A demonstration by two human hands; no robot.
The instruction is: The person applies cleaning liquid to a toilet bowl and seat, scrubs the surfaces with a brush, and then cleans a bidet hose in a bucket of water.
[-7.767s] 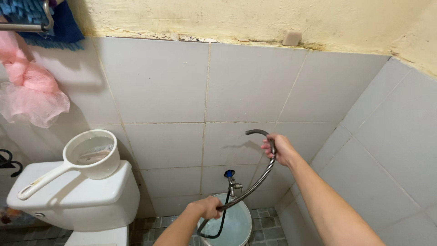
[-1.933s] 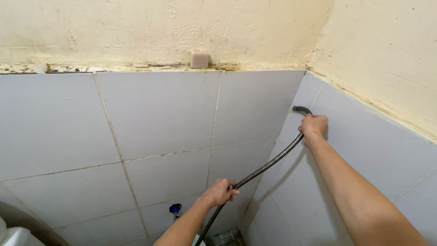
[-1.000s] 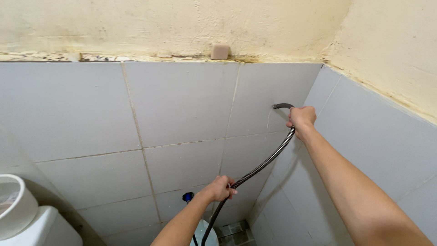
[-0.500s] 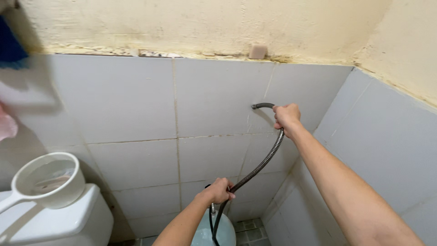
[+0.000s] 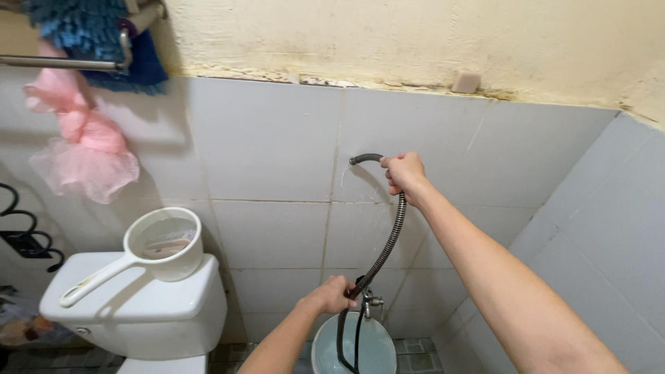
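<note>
Hose, ribbed metal, flexible: right hand fisted round its curved upper end against glossy grey wall tile; left hand fingers closed on lower run, above round bucket.

No clear labels, signs or screens; perhaps a blurred plastic package at lower left.

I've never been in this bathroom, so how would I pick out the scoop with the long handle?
Find the white toilet tank at lower left, against the tiled wall. On its lid sits the dipper, a round off-white plastic cup with one long straight handle pointing down-left. It is the only loose container on the tank; the bucket stands lower, on the floor to the right.
</note>
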